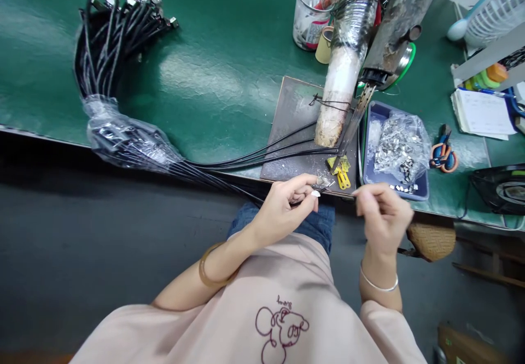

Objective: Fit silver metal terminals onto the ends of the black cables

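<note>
My left hand [293,203] pinches the end of a black cable at the front edge of the dark board [295,101]. A thin tip sticks out past its fingers. To the right, my right hand [381,211] is closed in front of the blue tray [424,189]; what its fingers hold, if anything, is too small to name. Several black cables [229,164] run from the plastic-wrapped bundle [131,140] across the board. A yellow clip-like piece [342,175] lies under the tip of the metal tool [356,118], above my left fingertips.
A wrapped duct [338,91] hangs over the board. Small metal parts in a bag [397,145] fill the tray, with orange-handled cutters [443,153] beside it. Farther off are a clear tub [309,19], a notepad [484,112] and a fan [496,14].
</note>
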Action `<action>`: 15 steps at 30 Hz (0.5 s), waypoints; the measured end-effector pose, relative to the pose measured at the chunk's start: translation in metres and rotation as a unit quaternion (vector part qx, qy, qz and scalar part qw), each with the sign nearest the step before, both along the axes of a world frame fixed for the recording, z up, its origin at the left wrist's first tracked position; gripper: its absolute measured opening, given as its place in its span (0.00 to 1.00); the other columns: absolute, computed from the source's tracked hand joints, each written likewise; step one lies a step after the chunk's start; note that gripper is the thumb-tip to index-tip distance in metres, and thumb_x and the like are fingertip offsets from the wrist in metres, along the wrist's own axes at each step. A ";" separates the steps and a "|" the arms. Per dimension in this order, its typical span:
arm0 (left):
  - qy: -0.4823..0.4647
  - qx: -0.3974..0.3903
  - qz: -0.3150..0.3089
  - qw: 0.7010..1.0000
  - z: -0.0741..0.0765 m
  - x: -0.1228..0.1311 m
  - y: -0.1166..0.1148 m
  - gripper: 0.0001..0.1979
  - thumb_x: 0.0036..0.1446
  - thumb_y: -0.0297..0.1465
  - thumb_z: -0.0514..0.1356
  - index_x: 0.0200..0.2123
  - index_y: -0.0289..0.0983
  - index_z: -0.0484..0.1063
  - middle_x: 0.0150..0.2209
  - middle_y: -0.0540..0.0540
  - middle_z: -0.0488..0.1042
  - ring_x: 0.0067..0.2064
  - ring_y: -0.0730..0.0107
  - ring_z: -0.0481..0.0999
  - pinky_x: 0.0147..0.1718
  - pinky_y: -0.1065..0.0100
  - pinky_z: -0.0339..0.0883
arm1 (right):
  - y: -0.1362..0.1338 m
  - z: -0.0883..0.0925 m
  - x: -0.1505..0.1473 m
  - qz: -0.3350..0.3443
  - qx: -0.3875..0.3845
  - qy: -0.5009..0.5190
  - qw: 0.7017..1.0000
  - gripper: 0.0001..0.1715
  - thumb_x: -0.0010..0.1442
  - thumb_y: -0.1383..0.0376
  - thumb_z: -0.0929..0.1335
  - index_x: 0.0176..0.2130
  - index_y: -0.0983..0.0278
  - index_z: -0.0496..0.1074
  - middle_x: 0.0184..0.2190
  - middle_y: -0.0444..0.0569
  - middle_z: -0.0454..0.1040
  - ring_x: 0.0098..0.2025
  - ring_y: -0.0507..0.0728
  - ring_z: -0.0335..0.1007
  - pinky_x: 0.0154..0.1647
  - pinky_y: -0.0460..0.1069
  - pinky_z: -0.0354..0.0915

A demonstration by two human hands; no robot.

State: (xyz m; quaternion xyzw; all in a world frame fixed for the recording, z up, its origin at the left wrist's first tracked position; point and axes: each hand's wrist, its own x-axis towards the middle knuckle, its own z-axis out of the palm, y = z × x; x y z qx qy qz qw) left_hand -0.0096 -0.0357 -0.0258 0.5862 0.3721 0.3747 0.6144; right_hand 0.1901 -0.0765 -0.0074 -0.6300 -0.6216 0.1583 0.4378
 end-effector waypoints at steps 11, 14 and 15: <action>0.078 0.228 -0.123 0.963 0.011 0.010 -0.001 0.11 0.65 0.26 0.59 0.32 0.31 0.80 0.26 0.46 0.76 0.26 0.74 0.68 0.28 0.71 0.60 | 0.062 -0.006 0.085 -0.008 -0.150 -0.248 0.957 0.08 0.61 0.60 0.70 0.36 0.62 0.77 0.32 0.46 0.80 0.26 0.53 0.67 0.32 0.49 0.59; 0.026 0.056 -0.198 0.978 0.011 0.004 0.009 0.11 0.61 0.30 0.62 0.27 0.32 0.77 0.21 0.53 0.67 0.22 0.80 0.57 0.22 0.74 0.53 | 0.060 -0.002 0.085 0.006 -0.161 -0.262 0.951 0.07 0.61 0.61 0.69 0.35 0.62 0.76 0.31 0.46 0.79 0.25 0.53 0.67 0.31 0.49 0.58; 0.001 -0.008 -0.198 0.980 0.009 0.002 0.012 0.11 0.59 0.32 0.64 0.27 0.32 0.76 0.20 0.54 0.65 0.22 0.80 0.55 0.21 0.74 0.51 | 0.058 -0.001 0.085 0.006 -0.161 -0.271 0.949 0.07 0.61 0.61 0.69 0.35 0.62 0.76 0.30 0.45 0.78 0.25 0.52 0.66 0.31 0.49 0.57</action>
